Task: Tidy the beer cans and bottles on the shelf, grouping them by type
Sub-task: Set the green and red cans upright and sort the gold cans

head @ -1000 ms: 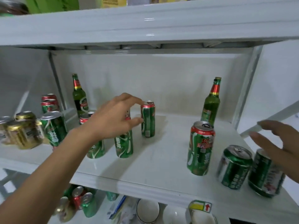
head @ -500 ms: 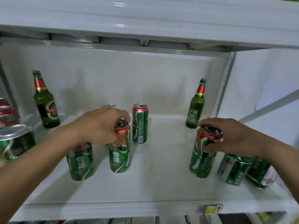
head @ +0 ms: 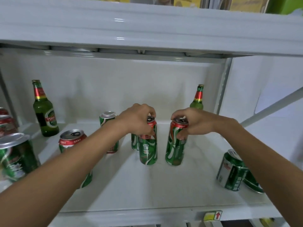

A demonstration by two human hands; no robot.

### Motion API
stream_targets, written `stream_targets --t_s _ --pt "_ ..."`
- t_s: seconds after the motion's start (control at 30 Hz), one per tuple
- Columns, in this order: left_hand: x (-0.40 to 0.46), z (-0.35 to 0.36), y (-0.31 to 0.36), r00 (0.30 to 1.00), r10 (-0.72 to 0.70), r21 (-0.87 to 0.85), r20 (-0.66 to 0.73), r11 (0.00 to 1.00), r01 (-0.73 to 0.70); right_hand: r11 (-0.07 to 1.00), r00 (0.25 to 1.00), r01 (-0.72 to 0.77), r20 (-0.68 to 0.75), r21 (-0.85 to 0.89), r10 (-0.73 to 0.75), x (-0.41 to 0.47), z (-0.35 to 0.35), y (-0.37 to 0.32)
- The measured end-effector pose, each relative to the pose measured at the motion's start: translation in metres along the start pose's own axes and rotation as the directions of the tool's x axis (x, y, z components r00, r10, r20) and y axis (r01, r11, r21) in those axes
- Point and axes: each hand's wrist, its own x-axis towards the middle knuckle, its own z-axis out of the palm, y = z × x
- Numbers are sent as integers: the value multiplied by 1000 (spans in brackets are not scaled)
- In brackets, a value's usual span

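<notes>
1. The left hand (head: 139,119) grips the top of a tall green aluminium beer can with a red rim (head: 148,145), fingers curled round its upper edge.
2. The right hand (head: 191,122) clamps the top of a second tall green can with a red band (head: 175,145), thumb and fingers round the rim.
3. Both cans stand upright just beside each other, mid-way along the white glossy shelf (head: 164,185).
4. A green glass bottle with a red neck label (head: 44,112) stands back left; a matching green bottle (head: 197,99) back right.
5. Two shorter green-and-silver cans (head: 232,172) lean together at the right.
</notes>
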Motion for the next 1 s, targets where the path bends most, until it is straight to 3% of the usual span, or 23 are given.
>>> stream_targets --t_s 0.13,0.33,0.63,0.77,0.87,1.0 --pt "18 11 -3 999 -40 32 10 999 40 999 1000 -12 -19 -36 12 27 4 2" --pt "26 20 -14 999 -42 15 -8 999 42 999 1000 -17 -25 47 18 43 12 15" --pt "2 -18 -32 1000 11 129 -27 992 -7 997 990 -73 122 -25 76 56 2 14" --pt "-2 -55 -64 991 -86 227 -105 968 108 999 1000 -1 -3 45 1 73 -7 -10" --pt "7 -54 -87 976 -214 307 42 932 191 995 991 28 -131 97 -15 101 -8 -41" --pt "19 -37 -110 949 -281 272 142 933 236 996 992 -89 88 21 87 136 1 -82"
